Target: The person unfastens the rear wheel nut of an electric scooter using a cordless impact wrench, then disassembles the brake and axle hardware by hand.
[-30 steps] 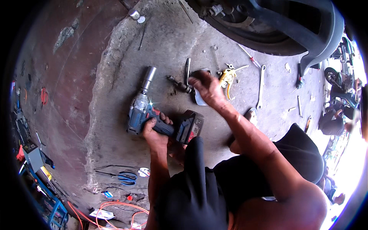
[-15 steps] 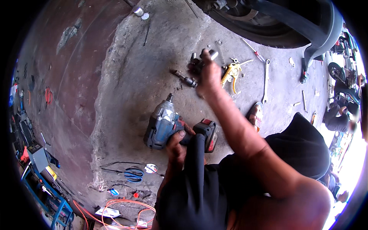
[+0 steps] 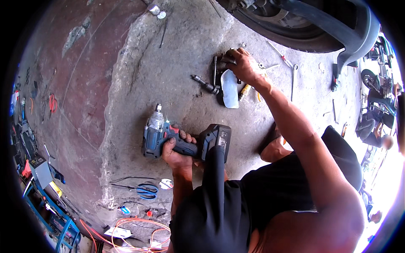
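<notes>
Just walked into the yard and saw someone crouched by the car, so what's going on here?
A person is working on the concrete floor beside a car wheel. The left hand grips a blue cordless impact wrench by its handle, battery toward the body. The right hand reaches out over a small pile of dark metal parts next to a flat metal plate and a socket extension. Wrenches lie further right, and scissors lie near the left elbow.
</notes>
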### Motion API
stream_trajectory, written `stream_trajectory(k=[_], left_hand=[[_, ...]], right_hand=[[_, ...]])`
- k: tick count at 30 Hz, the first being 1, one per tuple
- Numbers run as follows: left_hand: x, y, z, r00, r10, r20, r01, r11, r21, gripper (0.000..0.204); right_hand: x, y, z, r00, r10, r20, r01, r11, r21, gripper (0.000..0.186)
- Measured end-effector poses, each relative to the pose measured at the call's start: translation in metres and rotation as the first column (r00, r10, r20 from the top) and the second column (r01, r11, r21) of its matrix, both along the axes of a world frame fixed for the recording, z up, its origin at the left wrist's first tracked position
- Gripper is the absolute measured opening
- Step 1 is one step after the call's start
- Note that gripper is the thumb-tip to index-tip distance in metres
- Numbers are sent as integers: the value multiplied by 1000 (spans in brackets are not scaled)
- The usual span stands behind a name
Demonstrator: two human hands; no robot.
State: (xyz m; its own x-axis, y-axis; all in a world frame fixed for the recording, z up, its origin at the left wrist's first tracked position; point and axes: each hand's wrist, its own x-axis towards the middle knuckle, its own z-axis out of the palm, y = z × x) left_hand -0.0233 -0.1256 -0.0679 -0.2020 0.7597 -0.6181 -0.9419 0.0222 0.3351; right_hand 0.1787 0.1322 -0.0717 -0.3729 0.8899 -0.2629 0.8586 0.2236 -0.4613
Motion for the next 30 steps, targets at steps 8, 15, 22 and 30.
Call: stream_trajectory(k=[8,15,22,30], left_hand=[[6,2,6,999,-47,13,47,999,1,45],[2,3,8,998,-14,67,16,999,-40,48],[1,29,-7,1000,-22,19,22,1000,-7,44],[-9,17,19,859,-377,-347,140,824,-549,32]], right_hand=[[-1,-24,-6,995,-98,8,94,975,200,44],[-52,-66,3,977,195,-91,-161,943,292,33],[-60,-65,-3,956,286,-61,-260,929,263,26],[-53,-55,35,928,235,-290,-269,960,-82,25]])
